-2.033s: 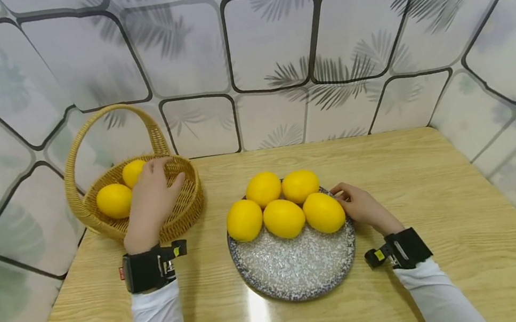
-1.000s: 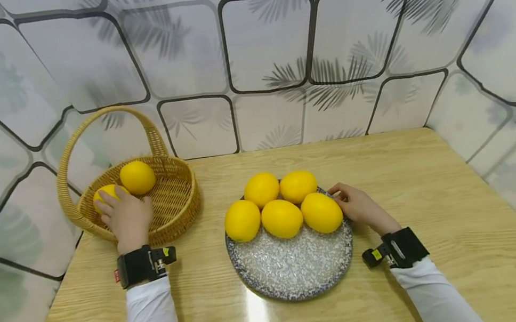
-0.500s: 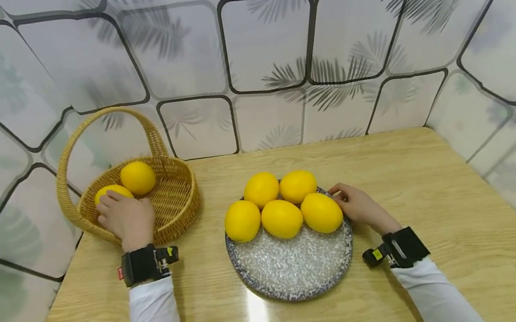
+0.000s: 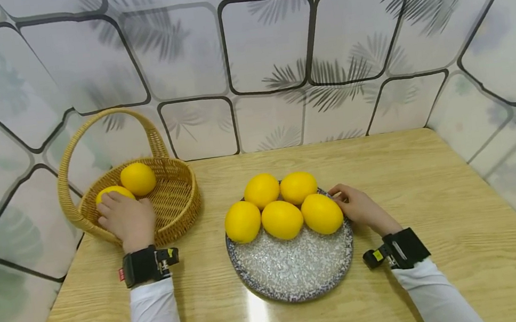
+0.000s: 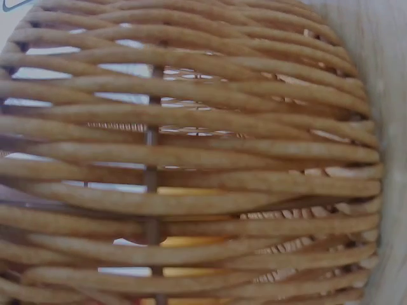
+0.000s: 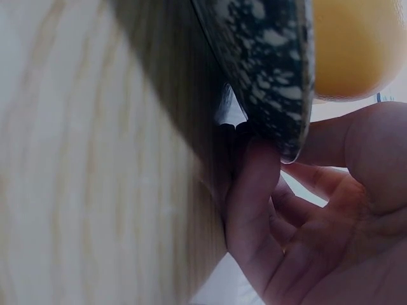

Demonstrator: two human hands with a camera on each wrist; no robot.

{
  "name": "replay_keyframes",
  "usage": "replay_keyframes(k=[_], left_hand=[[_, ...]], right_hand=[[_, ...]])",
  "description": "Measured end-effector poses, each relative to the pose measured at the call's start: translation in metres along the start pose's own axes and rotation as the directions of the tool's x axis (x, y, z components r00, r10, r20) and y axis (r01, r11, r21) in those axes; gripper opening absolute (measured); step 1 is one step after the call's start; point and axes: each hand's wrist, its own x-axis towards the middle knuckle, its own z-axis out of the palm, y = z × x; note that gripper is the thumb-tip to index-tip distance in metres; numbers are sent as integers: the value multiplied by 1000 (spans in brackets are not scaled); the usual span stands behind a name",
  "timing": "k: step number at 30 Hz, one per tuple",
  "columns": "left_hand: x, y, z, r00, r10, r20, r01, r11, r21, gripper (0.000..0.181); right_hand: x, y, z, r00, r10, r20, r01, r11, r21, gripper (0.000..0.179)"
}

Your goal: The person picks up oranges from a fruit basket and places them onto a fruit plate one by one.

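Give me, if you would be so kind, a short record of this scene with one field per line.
Surface: light wooden table
Left side: wicker basket with a tall handle
Basket contents: two yellow fruits, the nearer fruit partly covered and the farther fruit untouched
Centre: round speckled plate
Plate contents: five yellow fruits, two behind three, toward its far side
Left hand: on the nearer fruit; its grip is partly hidden
Right hand: pinches the plate's right rim
Background: patterned wall

No legible txt, incl. red tag (image 4: 121, 275)
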Motion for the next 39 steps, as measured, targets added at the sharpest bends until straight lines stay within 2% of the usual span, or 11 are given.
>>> replay_keyframes(k=[6,10,16,18,23,25,39], left_hand=[[-1,1,-1,999,-21,-48,18,998,-67,66],[0,2,-1,997,-15,-74,10,997,-71,64],[2,5,-2,998,-24,-64,18,996,-83,72],[3,6,-2,999,-27,-42,24,997,-67,75],[0,6,1,999,-22,38,19,998,64,75],[-1,5,2,998,-20,51,15,995,94,77],[4,4,8,999,-38,-35,40,997,61,75]], right_hand=[[1,1,0,1000,5,4,-5,1000,-4,36],[2,2,1,1000,4,-3,-4,1000,-15,36],[2,1,0,1000,11,-5,-11,1000,-15,36],[2,1,0,1000,13,-5,-13,1000,-15,36],[2,1,0,1000,6,-3,-6,1000,-21,36],[2,2,0,1000,5,-2,-5,1000,-27,35],[1,-1,-1,1000,10,9,-10,1000,-6,37]])
